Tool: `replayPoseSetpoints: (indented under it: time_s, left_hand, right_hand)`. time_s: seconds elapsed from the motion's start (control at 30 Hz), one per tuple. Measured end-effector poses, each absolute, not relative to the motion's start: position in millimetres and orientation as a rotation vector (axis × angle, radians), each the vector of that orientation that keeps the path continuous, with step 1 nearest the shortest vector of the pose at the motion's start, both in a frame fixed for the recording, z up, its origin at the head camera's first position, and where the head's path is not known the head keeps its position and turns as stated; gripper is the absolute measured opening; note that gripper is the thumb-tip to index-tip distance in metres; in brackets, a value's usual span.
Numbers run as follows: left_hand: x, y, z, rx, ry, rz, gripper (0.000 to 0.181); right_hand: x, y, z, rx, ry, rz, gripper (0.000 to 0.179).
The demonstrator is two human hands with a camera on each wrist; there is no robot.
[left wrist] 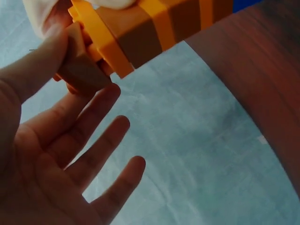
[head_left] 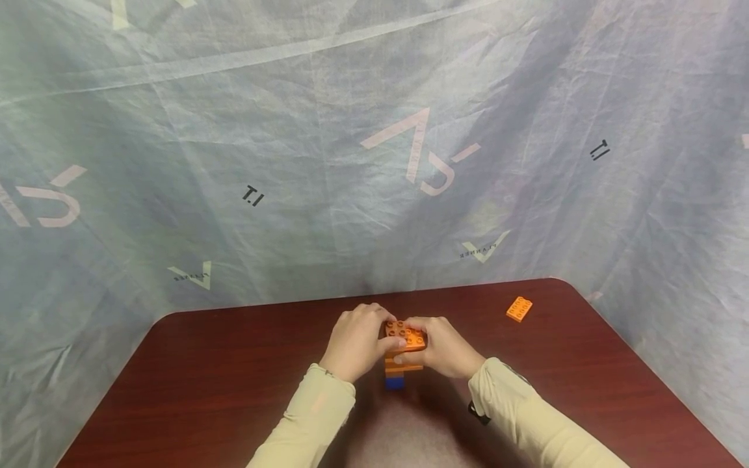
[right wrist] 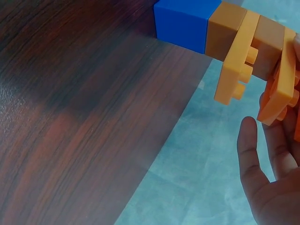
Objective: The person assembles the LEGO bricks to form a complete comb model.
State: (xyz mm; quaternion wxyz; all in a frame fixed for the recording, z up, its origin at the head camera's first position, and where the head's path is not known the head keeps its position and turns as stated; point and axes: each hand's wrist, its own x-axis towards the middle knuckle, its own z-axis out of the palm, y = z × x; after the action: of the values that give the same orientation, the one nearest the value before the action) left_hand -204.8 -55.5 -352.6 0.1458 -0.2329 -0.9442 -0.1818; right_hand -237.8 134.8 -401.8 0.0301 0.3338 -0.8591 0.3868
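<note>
A tower of toy building bricks stands on the table, with a blue brick (head_left: 394, 383) at its foot. Above the blue one, brown bricks (right wrist: 269, 44) alternate with orange plates (right wrist: 234, 61) that jut out to one side. My left hand (head_left: 359, 341) pinches a brown brick (left wrist: 84, 70) between thumb and fingers at the top; it sits tilted against the studs of the uppermost orange plate (left wrist: 105, 44). From the other side my right hand (head_left: 447, 348) holds the top of the tower by that orange plate, thumb in front. The fingers partly hide the upper layers.
A loose orange plate (head_left: 519, 309) with studs lies at the back right of the dark red-brown table (head_left: 234, 383). Behind the table's far edge hangs a grey printed cloth (head_left: 328, 221), which also closes off both sides.
</note>
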Motion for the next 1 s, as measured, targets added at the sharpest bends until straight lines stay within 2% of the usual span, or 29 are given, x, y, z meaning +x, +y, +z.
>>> replayPoseSetpoints:
  time_s: [0.33, 1.0]
  left_hand:
    - [-197.7, -51.9, -360.0, -0.570, -2.684, -0.505, 0.035]
    - [-200.4, -56.9, -354.5, -0.633, -2.704, -0.334, 0.035]
  right_hand:
    - [-238.1, 134.2, -400.6, 1.012, -2.683, 1.207, 0.030]
    - [-238.2, 133.8, -400.1, 1.008, -2.684, 1.183, 0.033]
